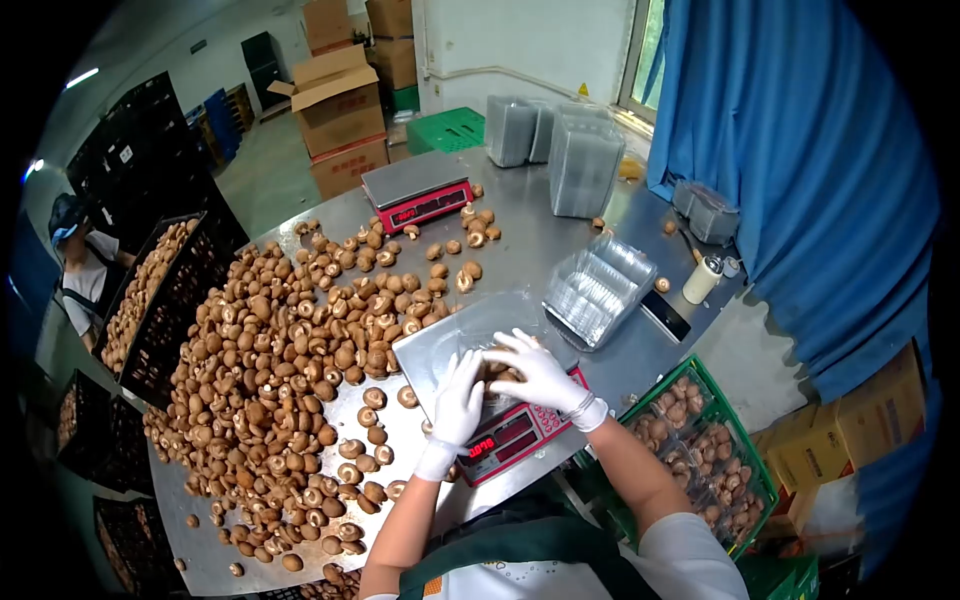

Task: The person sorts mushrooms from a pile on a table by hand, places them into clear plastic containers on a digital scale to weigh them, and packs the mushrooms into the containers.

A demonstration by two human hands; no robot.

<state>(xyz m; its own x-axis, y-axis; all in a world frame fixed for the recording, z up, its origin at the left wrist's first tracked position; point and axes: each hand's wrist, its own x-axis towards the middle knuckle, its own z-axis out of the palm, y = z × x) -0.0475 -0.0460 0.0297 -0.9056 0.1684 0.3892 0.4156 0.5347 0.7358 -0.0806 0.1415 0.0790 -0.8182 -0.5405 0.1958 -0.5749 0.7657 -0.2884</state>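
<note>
Both my hands wear white gloves and meet over the metal pan (425, 362) of a red digital scale (512, 447). My left hand (459, 402) cups the left side of a few brown mushrooms (506, 378), its fingers close together. From the right, my right hand (540, 371) curls its fingers over the same mushrooms. They seem to sit in a clear plastic tray, mostly hidden by the gloves. Red digits glow on the scale's display, too blurred to read for certain.
A large heap of mushrooms (270, 370) spreads across the metal table to the left. Clear trays (600, 290) stand stacked at right, near a phone (665, 316). Another scale (418, 192) sits farther back. A green crate (757, 462) holds packed mushrooms. One person (85, 262) is at far left.
</note>
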